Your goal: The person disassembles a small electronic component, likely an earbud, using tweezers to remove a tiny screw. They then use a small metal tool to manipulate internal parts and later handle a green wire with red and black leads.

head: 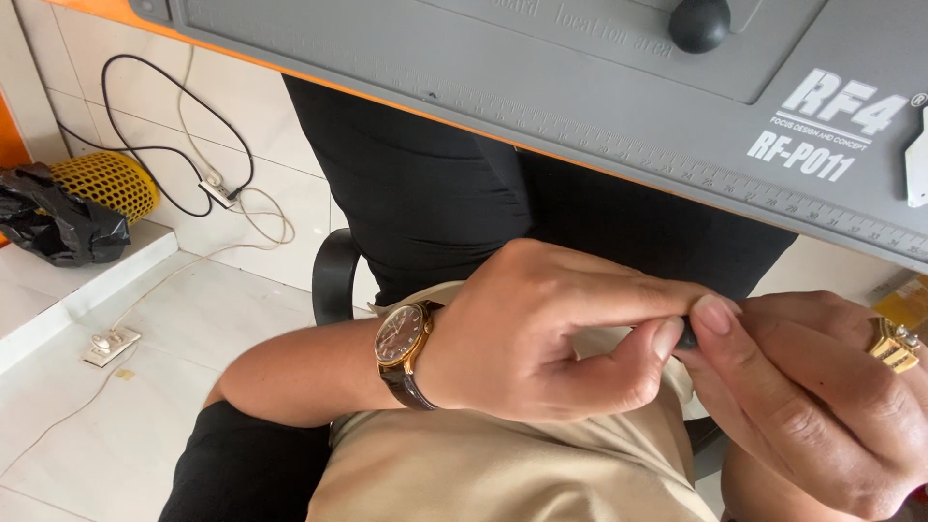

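Observation:
My left hand [541, 333], with a gold wristwatch [401, 338] on a dark strap, is held over my lap below the table's edge. Its thumb and forefinger pinch a small dark object [687, 335], mostly hidden between the fingertips. My right hand [807, 396], wearing a gold ring [894, 343], meets it from the right, and its thumb and fingers close on the same small dark object. What the object is cannot be told.
A grey work mat [599, 87] with a ruler edge lies on the orange-edged table above, with a black knob [699, 23] on it. On the white tiled floor to the left lie cables [184, 145], a yellow mesh basket [108, 182] and a black bag [53, 222].

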